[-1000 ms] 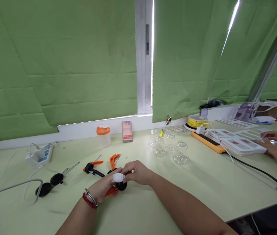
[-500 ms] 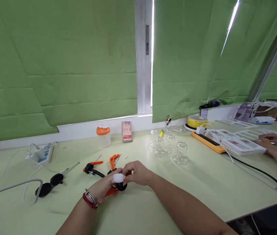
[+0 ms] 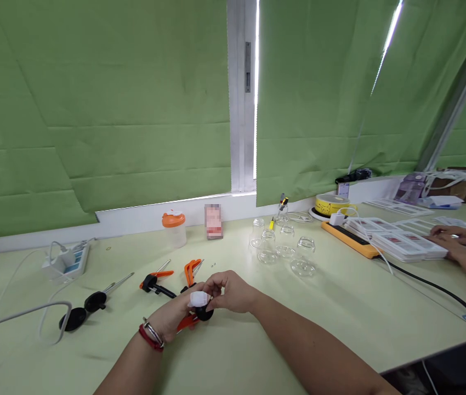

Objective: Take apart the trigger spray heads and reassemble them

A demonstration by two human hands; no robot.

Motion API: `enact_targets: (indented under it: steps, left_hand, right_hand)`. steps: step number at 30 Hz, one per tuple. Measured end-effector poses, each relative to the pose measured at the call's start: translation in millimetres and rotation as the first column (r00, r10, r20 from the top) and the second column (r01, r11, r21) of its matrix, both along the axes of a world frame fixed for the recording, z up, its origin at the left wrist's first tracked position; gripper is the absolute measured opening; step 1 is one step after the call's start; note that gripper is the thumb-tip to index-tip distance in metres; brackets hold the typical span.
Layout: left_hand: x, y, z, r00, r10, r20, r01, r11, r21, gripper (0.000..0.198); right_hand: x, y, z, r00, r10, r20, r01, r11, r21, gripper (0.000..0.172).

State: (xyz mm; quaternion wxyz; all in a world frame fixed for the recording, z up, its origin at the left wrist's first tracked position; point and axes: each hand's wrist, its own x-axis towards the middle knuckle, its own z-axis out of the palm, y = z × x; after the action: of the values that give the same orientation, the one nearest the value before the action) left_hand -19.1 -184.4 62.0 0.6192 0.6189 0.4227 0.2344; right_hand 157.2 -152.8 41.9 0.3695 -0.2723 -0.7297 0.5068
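An orange-and-black plastic part (image 3: 204, 312) is in my left hand (image 3: 175, 314), low over the table; its kind is hard to make out. A white wrap (image 3: 199, 299) covers a finger or thumb of that hand. My right hand (image 3: 233, 292) meets it from the right, fingertips pinched at the black rounded end. Whatever else lies between the fingers is hidden. Just beyond the hands lies an orange V-shaped piece (image 3: 192, 271) with thin metal rods. To its left rests a black-and-orange piece (image 3: 157, 285). Farther left are black discs with metal rods (image 3: 95, 302).
Several clear glass jars (image 3: 303, 258) stand right of centre. An orange-lidded cup (image 3: 174, 230) is by the wall. At left sits a white power strip (image 3: 68, 263) with cables; an orange-black strip (image 3: 352, 241) is at right, beside stacked white cards (image 3: 409, 247). A co-worker's hands (image 3: 455, 238) work there.
My hands stay nearly in place, with only a slight shift of the fingers on the part. At far right the co-worker's hands have moved a little.
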Motion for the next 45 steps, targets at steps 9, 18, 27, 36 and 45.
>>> enact_targets:
  steps: [9, 18, 27, 36, 45]
  left_hand:
    - [2.3, -1.1, 1.8, 0.996, 0.065, 0.068, -0.061, 0.996, -0.059, 0.026]
    - [1.3, -1.0, 0.7, 0.996, 0.051, 0.072, -0.048, 0.998, -0.044, 0.03]
    - [0.9, -0.8, 2.0, 0.996, 0.036, 0.078, -0.032, 0.998, -0.053, 0.029]
    - [0.8, -0.4, 0.9, 0.997, 0.042, 0.062, -0.039, 0.998, -0.047, 0.032]
    - [2.3, -3.7, 5.1, 0.996, 0.054, 0.073, -0.049, 0.997, -0.066, 0.032]
  right_hand:
    - [-1.3, -1.7, 2.8, 1.0, -0.006, -0.001, 0.006, 1.0, -0.009, 0.022]
    - [-1.6, -4.6, 5.6, 1.0, -0.01, -0.015, 0.009, 1.0, -0.03, 0.021]
    - [-1.7, -5.2, 7.0, 1.0, -0.005, 0.013, 0.005, 1.0, -0.014, 0.02]
    - [-1.9, -4.3, 4.8, 1.0, 0.001, 0.018, -0.001, 1.0, -0.006, 0.021]
    - [-1.2, -4.3, 4.6, 1.0, 0.006, -0.002, -0.006, 1.0, -0.024, 0.025]
